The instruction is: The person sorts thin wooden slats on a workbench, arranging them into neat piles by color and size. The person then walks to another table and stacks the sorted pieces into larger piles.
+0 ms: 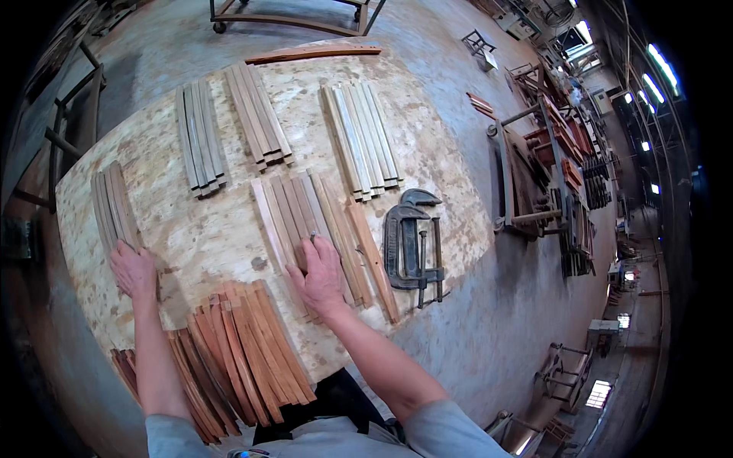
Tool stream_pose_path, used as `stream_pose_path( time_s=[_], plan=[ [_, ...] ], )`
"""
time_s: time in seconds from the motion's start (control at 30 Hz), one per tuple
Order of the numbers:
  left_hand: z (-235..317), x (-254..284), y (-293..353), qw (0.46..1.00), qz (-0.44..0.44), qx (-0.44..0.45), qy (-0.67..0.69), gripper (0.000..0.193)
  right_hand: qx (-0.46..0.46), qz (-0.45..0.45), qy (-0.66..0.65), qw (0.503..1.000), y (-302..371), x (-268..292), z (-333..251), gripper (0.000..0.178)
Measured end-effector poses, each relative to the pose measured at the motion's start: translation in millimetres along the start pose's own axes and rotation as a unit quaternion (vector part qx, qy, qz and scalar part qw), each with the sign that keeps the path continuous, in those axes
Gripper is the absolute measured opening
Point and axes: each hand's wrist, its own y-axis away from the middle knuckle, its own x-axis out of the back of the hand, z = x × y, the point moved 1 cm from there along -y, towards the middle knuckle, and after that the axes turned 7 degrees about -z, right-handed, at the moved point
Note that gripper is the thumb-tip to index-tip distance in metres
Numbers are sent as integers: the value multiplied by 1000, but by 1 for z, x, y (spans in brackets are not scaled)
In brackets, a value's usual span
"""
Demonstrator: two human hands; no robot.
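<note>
At the left of the pale, stained tabletop [206, 252], my left hand [134, 269] is closed over the near end of a small bundle of grey-brown wooden strips [113, 200]. Some of its fingertips are hidden. My right hand [321, 276] rests on a wider row of brownish wooden strips [284, 200] in the middle. Its fingers are curled, with a small dark thing [313, 237] at the fingertips that is too small to name. Beside that row, a reddish strip [372, 263] lies at an angle.
Two dark G-clamps [412, 244] lie right of the middle row. Farther back are grey strips [200, 137], brown strips [256, 114], pale strips [363, 141] and one long reddish strip [313, 54]. Reddish-brown strips [244, 343] overhang the near edge. A loaded rack [534, 168] stands at right.
</note>
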Motion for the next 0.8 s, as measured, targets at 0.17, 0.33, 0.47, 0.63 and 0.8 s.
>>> stream_pose_path(
  time_s=[0.17, 0.33, 0.47, 0.63, 0.8],
  plan=[
    [3, 1, 17, 998, -35, -19, -47, 43, 6, 7, 1, 1000, 4, 11, 6, 59],
    [-4, 17, 21, 998, -19, 10, -64, 68, -2, 20, -14, 1000, 2, 5, 2, 58],
    [-39, -25, 14, 991, -80, 103, 26, 92, -8, 44, -72, 996, 5, 8, 7, 56],
    [-38, -19, 15, 989, -111, 102, 13, 97, -46, 93, -124, 987, 27, 58, 45, 46],
    [-29, -14, 19, 987, -112, 101, 47, 96, -109, 69, 53, 990, 104, 95, 101, 47]
  ],
)
